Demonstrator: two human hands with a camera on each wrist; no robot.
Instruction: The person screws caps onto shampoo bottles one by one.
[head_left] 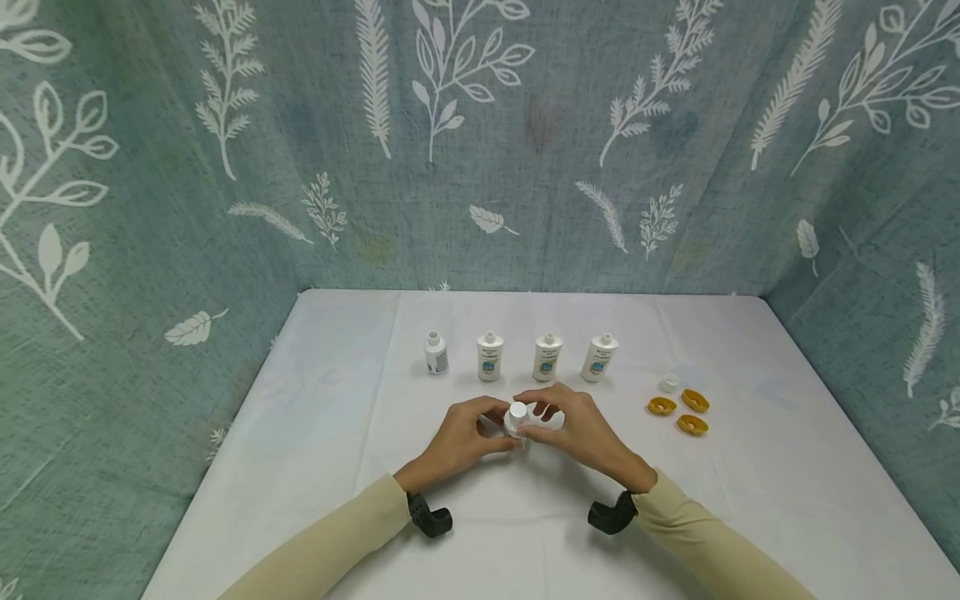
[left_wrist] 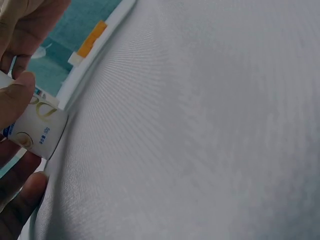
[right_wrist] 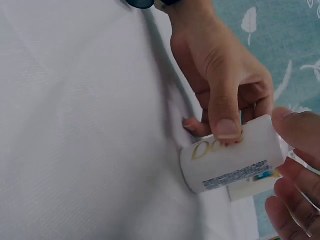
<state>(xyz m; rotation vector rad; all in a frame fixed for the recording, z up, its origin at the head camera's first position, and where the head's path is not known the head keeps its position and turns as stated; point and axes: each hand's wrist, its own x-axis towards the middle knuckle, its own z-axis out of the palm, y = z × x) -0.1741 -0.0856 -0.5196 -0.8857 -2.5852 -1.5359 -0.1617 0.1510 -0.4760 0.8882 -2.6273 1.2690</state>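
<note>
A small white bottle with gold lettering stands upright on the table between both hands. My left hand grips its body, thumb on one side and fingers round the other. My right hand is at the bottle's top, its thumb and fingertips pinching about the white cap. In the right wrist view the left thumb lies across the lettering on the bottle, and the right hand closes on the top end. The left wrist view shows the bottle near the tabletop.
Behind the hands stand a small white bottle and three larger white bottles with labels, one of them a labelled bottle. To the right lie a small white cap and three yellow-brown rings, including a front ring. A leaf-patterned cloth borders the white table.
</note>
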